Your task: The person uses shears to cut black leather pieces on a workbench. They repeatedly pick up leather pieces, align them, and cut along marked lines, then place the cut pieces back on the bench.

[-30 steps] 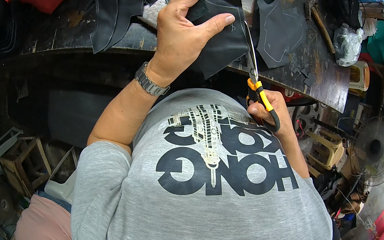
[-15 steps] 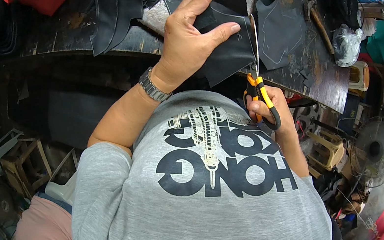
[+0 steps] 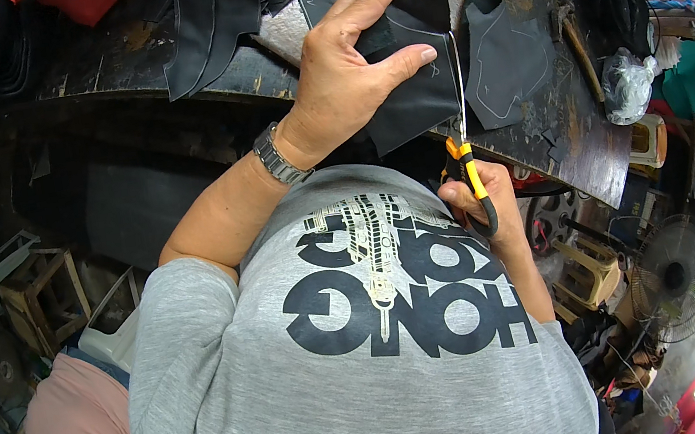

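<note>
My right hand [image 3: 485, 194] grips scissors [image 3: 471, 164] with yellow and black handles. Their blades point away from me, nearly together, along the right edge of a black leather-like sheet [image 3: 416, 103]. That sheet overhangs the table's near edge. My left hand [image 3: 354, 50] rests on it with thumb and forefinger spread wide; its other fingers are partly hidden. Just right of the blades lies a separate black piece [image 3: 506, 58] with a pale outline drawn on it.
Black cut pieces [image 3: 212, 31] are heaped on the worn dark table [image 3: 110, 68]. A hammer [image 3: 582, 56], a black bag [image 3: 614, 6] and a clear plastic bag [image 3: 629, 85] lie at the right. A fan [image 3: 676, 277] stands lower right; another person [image 3: 82, 427] is lower left.
The scissors' blades and handles have come together. The gap beside the right-hand black piece looks slightly wider. My left hand has hardly moved.
</note>
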